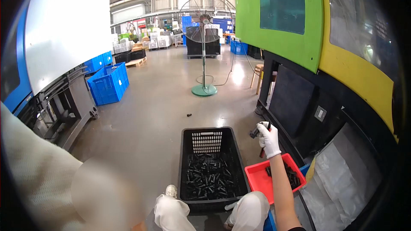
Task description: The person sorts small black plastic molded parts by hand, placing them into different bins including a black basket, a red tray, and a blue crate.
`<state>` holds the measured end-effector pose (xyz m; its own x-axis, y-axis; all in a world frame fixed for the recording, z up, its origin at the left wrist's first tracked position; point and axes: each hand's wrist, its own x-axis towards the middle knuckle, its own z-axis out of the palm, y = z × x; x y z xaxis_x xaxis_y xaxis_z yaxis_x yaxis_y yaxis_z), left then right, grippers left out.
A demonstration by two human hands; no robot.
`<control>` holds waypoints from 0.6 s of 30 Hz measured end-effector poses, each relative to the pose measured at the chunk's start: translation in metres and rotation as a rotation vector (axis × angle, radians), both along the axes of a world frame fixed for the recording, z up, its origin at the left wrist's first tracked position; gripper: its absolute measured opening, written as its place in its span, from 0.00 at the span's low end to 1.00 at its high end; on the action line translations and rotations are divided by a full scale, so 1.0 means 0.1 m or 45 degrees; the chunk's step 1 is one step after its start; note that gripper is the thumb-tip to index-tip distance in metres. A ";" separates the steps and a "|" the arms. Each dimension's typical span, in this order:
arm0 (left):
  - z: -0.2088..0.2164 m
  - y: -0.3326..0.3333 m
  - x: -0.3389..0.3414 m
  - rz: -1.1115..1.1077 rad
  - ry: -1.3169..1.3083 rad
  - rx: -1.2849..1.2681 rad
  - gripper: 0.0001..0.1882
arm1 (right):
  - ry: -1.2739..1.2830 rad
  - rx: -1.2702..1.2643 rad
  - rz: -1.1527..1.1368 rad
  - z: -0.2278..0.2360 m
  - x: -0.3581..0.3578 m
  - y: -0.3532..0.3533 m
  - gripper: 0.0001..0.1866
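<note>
My right hand, in a white glove, is closed on a red-and-black handled tool whose exact kind I cannot make out. A small black moulded piece shows at the fingertips. Below that hand lies a red tray holding a pile of black parts. My left hand, gloved in white, is very close to the camera and blurred, so its fingers cannot be read. Between my knees stands a black crate with many small black tubular parts across its bottom.
Green and yellow machine panels rise at the right, with a clear plastic sheet below. Another machine stands left, near a blue crate. Ahead is a pedestal fan. One loose black part lies on the floor.
</note>
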<state>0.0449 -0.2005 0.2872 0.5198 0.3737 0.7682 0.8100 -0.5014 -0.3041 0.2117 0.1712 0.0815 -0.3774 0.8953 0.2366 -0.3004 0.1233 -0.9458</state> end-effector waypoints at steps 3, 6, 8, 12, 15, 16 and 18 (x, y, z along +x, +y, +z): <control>0.06 -0.02 0.03 -0.024 0.036 0.185 0.20 | 0.192 -0.126 0.308 0.10 -0.26 -0.16 0.06; -0.02 0.12 0.04 -0.189 -0.120 0.813 0.19 | 0.380 -0.333 0.499 0.07 -0.51 -0.28 0.11; -0.31 0.52 0.00 -0.163 -0.450 1.092 0.19 | 0.367 -0.445 0.557 -0.02 -0.65 -0.37 0.13; -1.22 1.45 -0.16 0.065 -1.408 0.276 0.10 | 0.343 -0.592 0.799 -0.24 -0.87 -0.47 0.14; -1.89 1.87 -0.28 0.498 -1.249 -0.351 0.14 | 0.286 -0.527 0.858 -0.39 -1.00 -0.49 0.13; -2.04 1.95 -0.32 0.494 -1.015 -0.378 0.15 | 0.207 -0.503 0.726 -0.43 -1.05 -0.49 0.11; -2.30 2.08 -0.38 0.691 -0.786 -0.446 0.19 | 0.148 -0.324 0.633 -0.50 -1.12 -0.51 0.09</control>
<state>0.0071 0.0072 0.0576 -0.2654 0.7136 0.6483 0.9315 0.0164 0.3633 0.0993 0.1197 0.0318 -0.7524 0.6508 0.1019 -0.3678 -0.2867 -0.8846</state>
